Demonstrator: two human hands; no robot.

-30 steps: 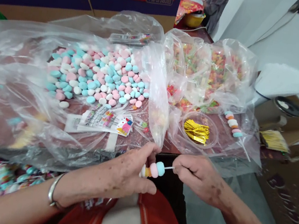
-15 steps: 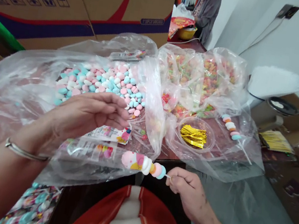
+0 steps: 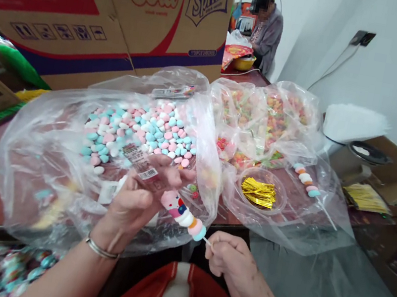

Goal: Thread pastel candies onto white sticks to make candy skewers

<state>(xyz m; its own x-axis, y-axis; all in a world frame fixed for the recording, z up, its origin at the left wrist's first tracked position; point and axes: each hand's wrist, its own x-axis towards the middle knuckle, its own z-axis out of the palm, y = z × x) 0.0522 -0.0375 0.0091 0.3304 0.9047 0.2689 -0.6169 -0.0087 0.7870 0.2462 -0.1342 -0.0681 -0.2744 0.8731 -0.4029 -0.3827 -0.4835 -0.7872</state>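
Observation:
My right hand (image 3: 227, 258) is closed around the thin white stick of a candy skewer (image 3: 191, 223), threaded with pink, white, orange and blue sweets. A clear printed wrapper (image 3: 148, 174) with a barcode covers the skewer's pink tip and stretches up to the left. My left hand (image 3: 141, 197) is beside the wrapper, palm up, thumb and fingers apart; part of it lies behind the film. Beyond it, a pile of pink, white and blue candies (image 3: 141, 125) rests on clear plastic sheeting.
A round tub (image 3: 282, 207) holds gold twist ties (image 3: 258, 192). Another candy skewer (image 3: 306, 180) lies to its right. Bagged gummies (image 3: 276, 111) sit behind. A large carton (image 3: 146, 31) stands at the back; wrapped sweets (image 3: 4, 268) are low left. A person (image 3: 266, 35) works farther off.
The wrapped skewer has tilted, its tip now up and left. My left hand has moved right and turned palm up near the wrapper. My view has shifted slightly upward.

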